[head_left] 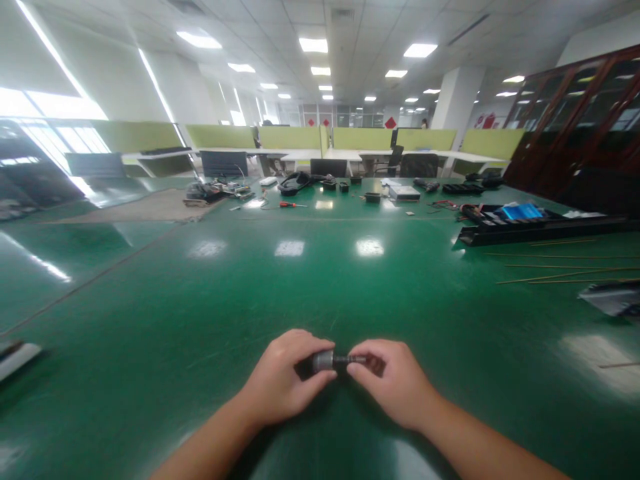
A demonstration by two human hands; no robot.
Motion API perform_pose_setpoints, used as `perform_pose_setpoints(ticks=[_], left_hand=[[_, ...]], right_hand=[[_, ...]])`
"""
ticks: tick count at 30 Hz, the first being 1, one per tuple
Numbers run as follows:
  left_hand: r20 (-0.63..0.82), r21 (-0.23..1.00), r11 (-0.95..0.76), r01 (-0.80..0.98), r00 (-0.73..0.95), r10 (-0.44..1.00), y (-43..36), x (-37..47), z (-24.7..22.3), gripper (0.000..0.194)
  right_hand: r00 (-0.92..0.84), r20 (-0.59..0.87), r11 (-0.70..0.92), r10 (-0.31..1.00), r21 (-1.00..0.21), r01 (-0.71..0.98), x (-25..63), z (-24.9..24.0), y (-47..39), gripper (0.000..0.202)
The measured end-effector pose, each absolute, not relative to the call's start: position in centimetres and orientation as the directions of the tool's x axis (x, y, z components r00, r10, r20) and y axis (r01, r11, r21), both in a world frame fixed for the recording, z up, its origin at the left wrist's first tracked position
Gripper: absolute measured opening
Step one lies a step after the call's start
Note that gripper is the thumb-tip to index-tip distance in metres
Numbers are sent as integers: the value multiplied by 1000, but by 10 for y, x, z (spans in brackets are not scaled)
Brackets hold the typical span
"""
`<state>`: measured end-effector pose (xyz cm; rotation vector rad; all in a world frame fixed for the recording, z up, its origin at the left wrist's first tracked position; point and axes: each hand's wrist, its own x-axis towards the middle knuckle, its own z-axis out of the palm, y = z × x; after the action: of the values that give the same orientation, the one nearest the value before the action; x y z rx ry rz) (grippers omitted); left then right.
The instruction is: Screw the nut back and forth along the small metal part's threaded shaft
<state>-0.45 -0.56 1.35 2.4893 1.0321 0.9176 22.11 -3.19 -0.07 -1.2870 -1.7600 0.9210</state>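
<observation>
My left hand (295, 373) is closed round a short grey metal cylinder (324, 361), which lies level between its thumb and fingers. From the cylinder's right end a thin dark rod (343, 359) runs across to my right hand (387, 377). The thumb and fingertips of that hand pinch the rod's far end. Both hands are low over the green tabletop (310, 293), near its front edge. Whether rod and cylinder are one piece, and their exact kind, I cannot make out.
A red screwdriver (290, 205), a white box (404, 193) and a heap of electronic parts (210, 191) lie along the far side. At right are a long black tray (530, 230) and several thin rods (570, 275). A white-edged object (19, 359) sits at far left.
</observation>
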Motion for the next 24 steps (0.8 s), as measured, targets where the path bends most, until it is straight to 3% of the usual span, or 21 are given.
perform_pose_setpoints(ticks=[24], left_hand=[[503, 440, -741, 506, 545, 671, -6, -7, 15, 25]], right_hand=[[-215, 141, 219, 966, -890, 400, 221, 0, -33, 9]])
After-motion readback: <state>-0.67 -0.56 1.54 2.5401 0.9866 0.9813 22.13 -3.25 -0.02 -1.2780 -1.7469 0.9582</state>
